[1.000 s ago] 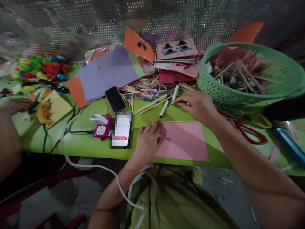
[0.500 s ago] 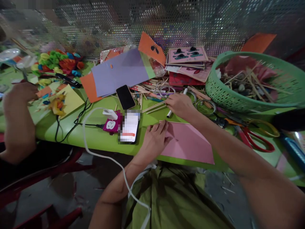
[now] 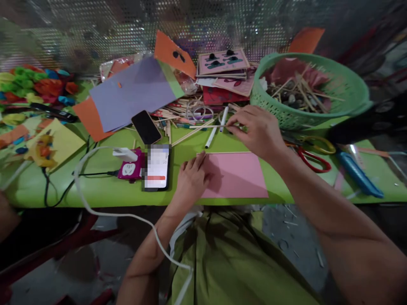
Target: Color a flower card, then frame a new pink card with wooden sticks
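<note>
My right hand (image 3: 257, 130) pinches one end of a thin wooden stick (image 3: 207, 126) between thumb and fingers; the stick points left above the table. My left hand (image 3: 192, 177) lies on the left end of a pink sheet of paper (image 3: 240, 178), its fingers stretched out over the upper left corner. Along the paper's top edge runs another thin stick (image 3: 232, 152). Just beyond the sheet lies a white marker (image 3: 210, 138), with a second white marker (image 3: 224, 118) behind it, near my right fingertips. More loose sticks (image 3: 190, 135) rest to the left of the markers.
Left of my left hand are a lit phone (image 3: 156, 167), a purple socket adapter (image 3: 131, 166) and a white cable (image 3: 121, 214). A dark phone (image 3: 146, 128) lies behind. At right stand a green basket (image 3: 276, 108), red-handled scissors (image 3: 314, 160) and a blue tool (image 3: 359, 173).
My right hand reached left to the loose sticks, took hold of one and drew it back to the right. My left hand stays on the pink paper. The view has shifted.
</note>
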Motion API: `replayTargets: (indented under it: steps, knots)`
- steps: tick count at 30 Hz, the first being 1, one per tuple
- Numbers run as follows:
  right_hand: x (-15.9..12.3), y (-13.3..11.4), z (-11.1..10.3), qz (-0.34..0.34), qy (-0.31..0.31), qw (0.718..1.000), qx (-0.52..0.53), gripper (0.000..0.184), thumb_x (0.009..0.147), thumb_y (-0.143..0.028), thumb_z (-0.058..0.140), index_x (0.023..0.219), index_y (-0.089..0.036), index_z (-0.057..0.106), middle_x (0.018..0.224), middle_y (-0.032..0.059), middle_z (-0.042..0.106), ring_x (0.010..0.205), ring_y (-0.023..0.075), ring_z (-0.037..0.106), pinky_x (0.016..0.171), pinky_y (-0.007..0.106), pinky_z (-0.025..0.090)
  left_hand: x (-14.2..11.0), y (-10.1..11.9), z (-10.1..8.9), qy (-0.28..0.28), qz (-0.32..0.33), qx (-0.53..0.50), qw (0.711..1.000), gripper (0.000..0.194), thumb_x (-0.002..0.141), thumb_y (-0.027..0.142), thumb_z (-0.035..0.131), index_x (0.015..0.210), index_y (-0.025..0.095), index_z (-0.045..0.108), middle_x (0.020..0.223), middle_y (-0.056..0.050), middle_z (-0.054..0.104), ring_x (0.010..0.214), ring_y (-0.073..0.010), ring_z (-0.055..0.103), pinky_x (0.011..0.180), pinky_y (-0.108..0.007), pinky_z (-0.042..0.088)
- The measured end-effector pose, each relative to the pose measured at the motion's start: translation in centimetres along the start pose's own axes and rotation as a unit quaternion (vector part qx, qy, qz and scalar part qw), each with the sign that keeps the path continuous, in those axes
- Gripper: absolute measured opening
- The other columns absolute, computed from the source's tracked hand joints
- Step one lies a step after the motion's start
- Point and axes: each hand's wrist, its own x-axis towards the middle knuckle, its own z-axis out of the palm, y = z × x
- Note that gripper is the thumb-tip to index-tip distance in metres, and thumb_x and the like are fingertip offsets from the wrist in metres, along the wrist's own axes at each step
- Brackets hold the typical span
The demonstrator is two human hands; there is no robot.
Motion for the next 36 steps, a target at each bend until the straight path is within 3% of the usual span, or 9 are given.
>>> replayTargets:
  steps: [4,6,9,12,20,29,36]
  knots:
    - [-6.4,0.0,-3.8,0.117,0.023,0.991,0.061,0.009,0.094,-0.029,0.067,0.098,-0.027,0.075,0.086,0.0044,0.075,0.078,0.0228,0.068,0.075,0.037,0.056,0.1,-0.2,-0.4,0.014,0.005,-0.007,1.000,0.053,0.106,0.028,0.052,0.156,0.013,0.055,0.161,-0.016,0.058,0.139,-0.0314,0.061,0.112,-0.048,0.050]
    - [-10.0,-0.2,-4.7,0.175,0.020,0.980,0.097,0.021,0.092,-0.028,0.068,0.112,-0.027,0.075,0.081,0.0011,0.073,0.069,0.0189,0.065,0.068,0.033,0.054,0.3,0.1,-0.8,0.024,0.020,-0.013,0.999,0.053,0.107,0.029,0.049,0.157,0.014,0.054,0.160,-0.016,0.059,0.141,-0.0311,0.060,0.114,-0.048,0.049]
    - [-14.6,-0.8,-4.6,0.234,0.004,0.960,0.151,0.020,0.091,-0.027,0.066,0.109,-0.026,0.074,0.073,-0.0015,0.068,0.061,0.0160,0.060,0.061,0.030,0.052,0.9,1.3,-1.3,0.021,0.055,-0.023,0.998,0.053,0.109,0.032,0.046,0.159,0.015,0.051,0.159,-0.015,0.060,0.141,-0.0294,0.060,0.116,-0.046,0.048]
    - [-17.2,-1.3,-3.6,0.288,-0.007,0.941,0.175,0.015,0.089,-0.028,0.065,0.101,-0.025,0.074,0.070,-0.0009,0.068,0.060,0.0167,0.061,0.057,0.030,0.052,2.2,3.3,-1.5,-0.007,0.105,-0.031,0.994,0.052,0.110,0.033,0.046,0.158,0.017,0.052,0.157,-0.013,0.062,0.140,-0.0271,0.061,0.116,-0.043,0.047]
    - [-18.1,-1.4,-2.2,0.319,-0.025,0.927,0.197,0.019,0.086,-0.027,0.062,0.101,-0.025,0.074,0.078,0.0027,0.075,0.069,0.0205,0.071,0.063,0.032,0.056,5.8,7.6,-1.8,-0.111,0.203,0.008,0.973,0.048,0.112,0.030,0.043,0.156,0.014,0.052,0.155,-0.013,0.064,0.130,-0.0254,0.065,0.110,-0.043,0.048]
    - [-18.2,-0.9,-1.7,0.302,-0.043,0.930,0.203,0.021,0.084,-0.022,0.061,0.101,-0.024,0.072,0.079,0.0028,0.078,0.072,0.0220,0.074,0.067,0.033,0.055,7.3,8.1,-1.5,-0.125,0.214,0.041,0.968,0.048,0.109,0.028,0.049,0.156,0.018,0.053,0.156,-0.013,0.062,0.128,-0.0263,0.062,0.106,-0.042,0.051]
    - [-17.8,-0.9,-2.0,0.304,-0.057,0.926,0.215,0.019,0.083,-0.020,0.062,0.099,-0.025,0.071,0.077,0.0015,0.077,0.069,0.0207,0.072,0.061,0.031,0.052,7.6,8.3,-1.5,-0.134,0.217,0.054,0.965,0.049,0.110,0.028,0.044,0.157,0.017,0.052,0.162,-0.010,0.058,0.126,-0.0273,0.061,0.104,-0.043,0.051]
